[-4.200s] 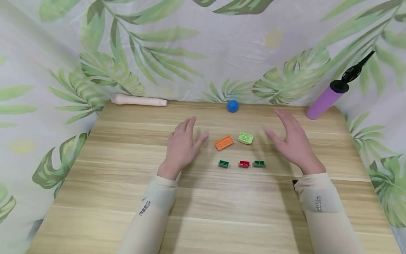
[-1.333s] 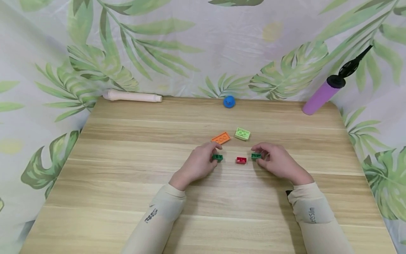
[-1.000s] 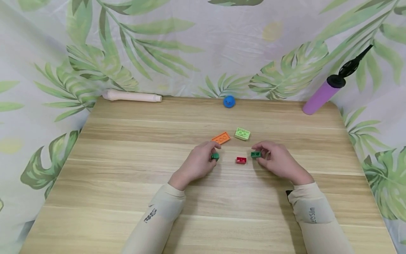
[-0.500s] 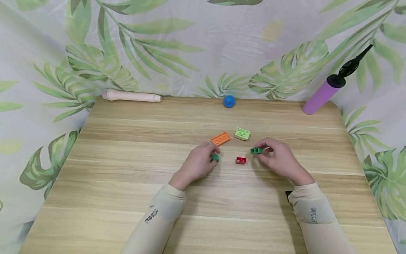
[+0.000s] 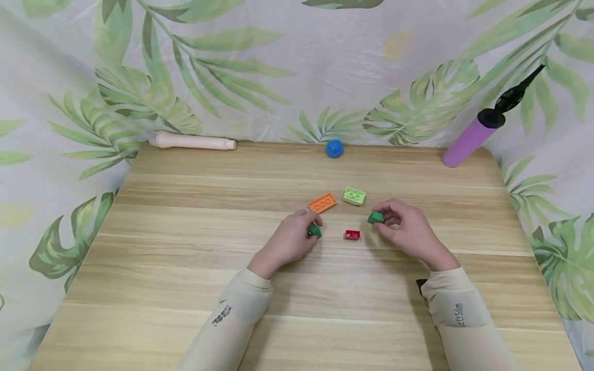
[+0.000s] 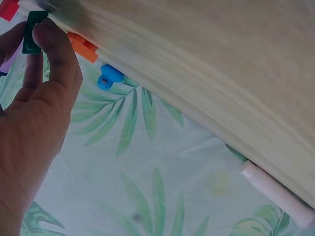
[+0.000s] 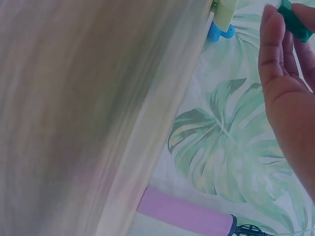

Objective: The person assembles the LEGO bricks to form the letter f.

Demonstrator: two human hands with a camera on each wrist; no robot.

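Note:
My left hand [image 5: 289,237] pinches a small green toy brick [image 5: 314,230] between thumb and fingers; the left wrist view shows that green brick [image 6: 34,32] at the fingertips. A second green brick [image 5: 375,217] is pinched in my right hand [image 5: 408,229], its smooth side turned toward the head camera. The right wrist view has this brick [image 7: 295,22] at the top right corner. Between the two hands a red brick [image 5: 352,235] lies on the table, hollow side up. Just beyond the left fingers is an orange brick [image 5: 322,203], and right of it a light green brick [image 5: 354,196], both hollow side up.
At the back edge of the wooden table [image 5: 209,293] sit a blue ball-shaped toy [image 5: 334,149] and a pale pink stick-like object [image 5: 192,140]. A purple pump [image 5: 468,141] with a black nozzle leans at the back right. A leaf-print cloth [image 5: 325,67] hangs behind.
Both hands came in from beside the bricks and took hold of the two green ones. The right hand has since raised its brick slightly away from me, and both bricks have been turned over in the fingers.

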